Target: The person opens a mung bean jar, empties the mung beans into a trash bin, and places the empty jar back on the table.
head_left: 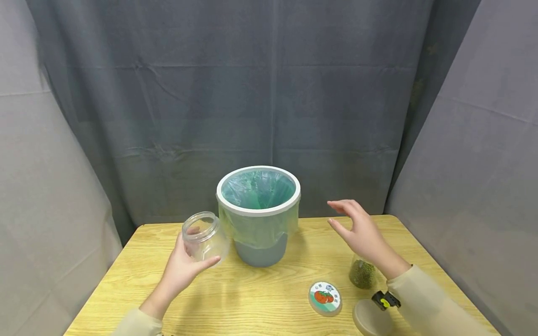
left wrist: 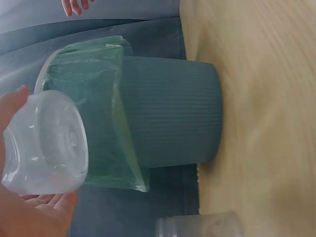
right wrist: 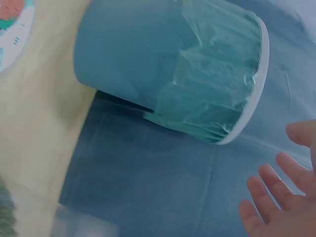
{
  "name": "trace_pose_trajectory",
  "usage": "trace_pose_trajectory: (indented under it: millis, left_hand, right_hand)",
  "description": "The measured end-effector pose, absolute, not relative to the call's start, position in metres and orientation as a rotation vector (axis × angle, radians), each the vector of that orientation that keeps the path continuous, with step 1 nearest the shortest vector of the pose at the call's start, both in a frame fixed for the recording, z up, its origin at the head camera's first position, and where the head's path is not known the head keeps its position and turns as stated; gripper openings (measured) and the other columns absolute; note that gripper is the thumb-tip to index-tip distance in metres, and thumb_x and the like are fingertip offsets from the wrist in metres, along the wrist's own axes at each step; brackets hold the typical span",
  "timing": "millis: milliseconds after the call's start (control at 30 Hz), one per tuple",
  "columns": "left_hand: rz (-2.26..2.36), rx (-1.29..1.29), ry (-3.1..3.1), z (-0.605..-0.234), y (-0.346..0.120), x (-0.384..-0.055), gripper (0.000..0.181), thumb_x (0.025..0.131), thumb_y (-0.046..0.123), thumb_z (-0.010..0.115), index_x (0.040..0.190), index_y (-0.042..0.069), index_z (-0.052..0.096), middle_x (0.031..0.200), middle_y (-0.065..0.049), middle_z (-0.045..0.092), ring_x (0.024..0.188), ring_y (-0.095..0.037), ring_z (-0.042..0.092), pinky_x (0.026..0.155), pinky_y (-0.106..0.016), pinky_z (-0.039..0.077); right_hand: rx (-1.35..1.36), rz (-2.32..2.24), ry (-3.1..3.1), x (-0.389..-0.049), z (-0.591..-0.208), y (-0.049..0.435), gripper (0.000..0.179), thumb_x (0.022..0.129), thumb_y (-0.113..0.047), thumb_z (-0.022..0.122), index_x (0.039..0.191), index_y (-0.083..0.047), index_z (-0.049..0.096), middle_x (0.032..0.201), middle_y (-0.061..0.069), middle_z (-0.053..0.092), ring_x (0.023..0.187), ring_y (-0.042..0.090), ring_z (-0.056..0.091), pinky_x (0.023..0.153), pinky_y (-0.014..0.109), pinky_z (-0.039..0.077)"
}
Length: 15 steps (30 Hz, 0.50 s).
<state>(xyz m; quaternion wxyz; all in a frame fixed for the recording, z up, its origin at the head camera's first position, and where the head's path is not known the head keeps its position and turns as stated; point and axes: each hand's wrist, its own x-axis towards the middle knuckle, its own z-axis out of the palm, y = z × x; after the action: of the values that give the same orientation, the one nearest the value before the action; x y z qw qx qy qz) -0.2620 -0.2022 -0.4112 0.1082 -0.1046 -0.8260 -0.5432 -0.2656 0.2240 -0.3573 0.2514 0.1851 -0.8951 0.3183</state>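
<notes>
The left hand (head_left: 182, 268) grips, thumb and fingers spread; the right hand (head_left: 362, 233) is raised, fingers loosely bent, thumb apart

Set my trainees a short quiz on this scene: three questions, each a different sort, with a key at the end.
1. Which hand holds the glass jar?
2. True or false: the right hand is holding nothing.
3. Fill the gap: a see-through green liner hangs over the outside of the ____.

Key:
1. The left hand.
2. True.
3. Bin.
</notes>
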Motion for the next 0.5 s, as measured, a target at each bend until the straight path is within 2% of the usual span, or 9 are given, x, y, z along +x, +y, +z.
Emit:
trace_pose_trajectory:
  millis: [167,267,400,467,500]
  left_hand:
    - [-1.484,-0.302,-2.471,-0.428,-0.203,-0.259,0.098,0.072,0.02,0.095,0.146,0.003,0.034,0.144,-0.015,0.056,0.136,-0.036,0.053,0.114,-0.054,0.041]
    - [-1.439,-0.298,-2.487,-0.437,-0.203,-0.257,0.099,0.069,0.02,0.097,0.144,0.005,0.035,0.14,-0.012,0.059,0.132,-0.032,0.055,0.111,-0.051,0.043]
    - [-1.417,-0.285,-2.516,-0.447,-0.203,-0.255,0.104,0.067,0.022,0.098,0.147,0.006,0.032,0.141,-0.014,0.06,0.132,-0.034,0.057,0.11,-0.052,0.044]
    - [-1.399,-0.28,-2.533,-0.452,-0.203,-0.254,0.106,0.067,0.023,0.098,0.147,0.006,0.032,0.141,-0.015,0.061,0.132,-0.037,0.057,0.11,-0.054,0.044]
    - [-1.389,-0.274,-2.54,-0.454,-0.202,-0.253,0.106,0.066,0.024,0.098,0.147,0.006,0.032,0.141,-0.015,0.061,0.131,-0.038,0.057,0.11,-0.054,0.044]
  right_hand:
    - [0.517,0.772,-2.414,-0.249,-0.376,0.223,0.045,0.093,-0.009,0.076,0.136,-0.009,0.064,0.127,0.01,0.063,0.113,0.03,0.061,0.09,0.054,0.054]
    - [0.499,0.748,-2.43,-0.239,-0.383,0.224,0.046,0.092,-0.011,0.077,0.136,-0.011,0.064,0.126,0.009,0.064,0.114,0.031,0.063,0.086,0.054,0.055]
    - [0.472,0.737,-2.46,-0.23,-0.388,0.225,0.047,0.092,-0.013,0.078,0.136,-0.012,0.064,0.127,0.009,0.064,0.115,0.032,0.064,0.083,0.055,0.056]
    - [0.479,0.719,-2.451,-0.227,-0.391,0.226,0.047,0.09,-0.013,0.079,0.135,-0.012,0.064,0.127,0.008,0.064,0.113,0.031,0.064,0.081,0.052,0.056]
    - [0.489,0.719,-2.442,-0.225,-0.392,0.227,0.048,0.09,-0.012,0.08,0.135,-0.012,0.064,0.126,0.007,0.065,0.112,0.03,0.065,0.079,0.047,0.056]
